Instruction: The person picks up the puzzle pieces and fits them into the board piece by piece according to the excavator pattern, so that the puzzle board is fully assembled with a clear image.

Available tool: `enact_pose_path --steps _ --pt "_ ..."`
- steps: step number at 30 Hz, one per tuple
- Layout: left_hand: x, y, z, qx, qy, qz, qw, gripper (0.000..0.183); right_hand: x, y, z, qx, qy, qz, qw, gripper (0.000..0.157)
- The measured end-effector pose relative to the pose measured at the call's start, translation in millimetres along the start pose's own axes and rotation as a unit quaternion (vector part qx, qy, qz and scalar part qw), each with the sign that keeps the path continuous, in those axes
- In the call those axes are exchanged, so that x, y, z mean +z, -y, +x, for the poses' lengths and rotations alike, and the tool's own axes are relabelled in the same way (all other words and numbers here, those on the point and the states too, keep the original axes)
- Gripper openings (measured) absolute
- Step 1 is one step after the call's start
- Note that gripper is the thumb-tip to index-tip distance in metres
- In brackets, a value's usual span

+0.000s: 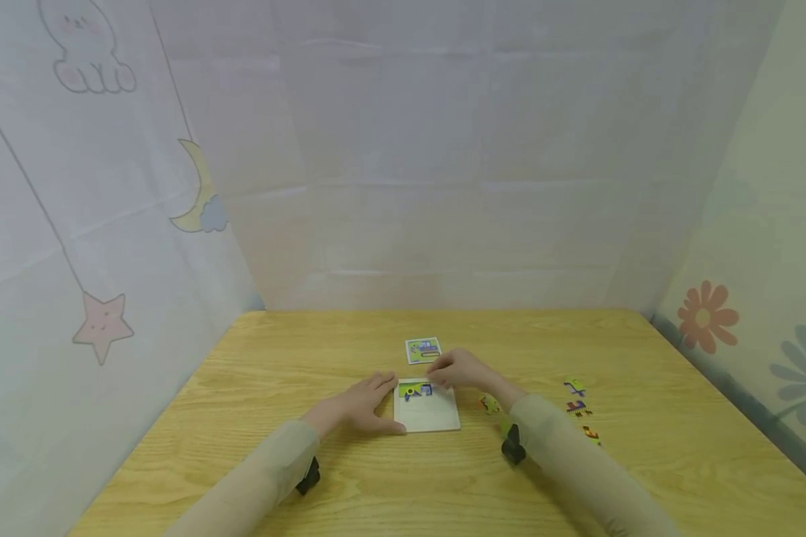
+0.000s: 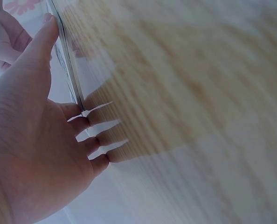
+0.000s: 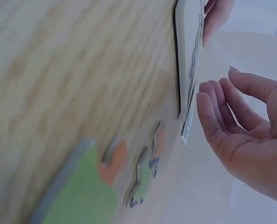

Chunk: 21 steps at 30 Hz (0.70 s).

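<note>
A white, shallow puzzle tray (image 1: 426, 414) lies on the table, with green and purple jigsaw pieces (image 1: 414, 391) along its far side. My left hand (image 1: 366, 405) rests at the tray's left side, fingers spread near the far corner and thumb at the near edge. The left wrist view shows that thumb (image 2: 45, 37) along the rim. Over the tray's far right corner is my right hand (image 1: 458, 369), its fingers bent downward. In the right wrist view, its fingers (image 3: 213, 112) are loosely bent, apart from the thumb, with nothing visible between them.
Behind the tray lies a small picture card (image 1: 423, 349) with a white border. Loose puzzle pieces (image 1: 489, 403) lie beside and under my right forearm. Farther right are more pieces (image 1: 579, 408) in a column. A printed cloth (image 1: 389, 186) hangs behind the table.
</note>
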State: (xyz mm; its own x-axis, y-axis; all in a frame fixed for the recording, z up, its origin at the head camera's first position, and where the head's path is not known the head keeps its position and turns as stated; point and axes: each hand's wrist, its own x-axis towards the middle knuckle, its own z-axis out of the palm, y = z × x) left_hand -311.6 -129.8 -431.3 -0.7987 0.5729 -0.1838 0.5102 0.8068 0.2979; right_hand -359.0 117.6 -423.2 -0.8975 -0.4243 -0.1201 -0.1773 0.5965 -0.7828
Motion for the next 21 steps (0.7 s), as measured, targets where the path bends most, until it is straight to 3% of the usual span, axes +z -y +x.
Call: enact_pose_path --steps 11,16,21 --pt "4.4 4.7 1.9 0.004 -0.003 0.002 1.0 0.1 -3.3 -10 -7 -0.012 0.046 0.034 0.998 0.022" --pt "5.3 5.4 1.9 0.004 -0.004 0.0 1.0 0.101 -9.1 -12 -14 -0.033 0.023 0.027 0.999 0.029" --pt "3.3 4.7 1.2 0.008 -0.008 0.003 0.9999 0.101 -27.9 -14 -26 -0.081 -0.016 0.004 0.997 0.035"
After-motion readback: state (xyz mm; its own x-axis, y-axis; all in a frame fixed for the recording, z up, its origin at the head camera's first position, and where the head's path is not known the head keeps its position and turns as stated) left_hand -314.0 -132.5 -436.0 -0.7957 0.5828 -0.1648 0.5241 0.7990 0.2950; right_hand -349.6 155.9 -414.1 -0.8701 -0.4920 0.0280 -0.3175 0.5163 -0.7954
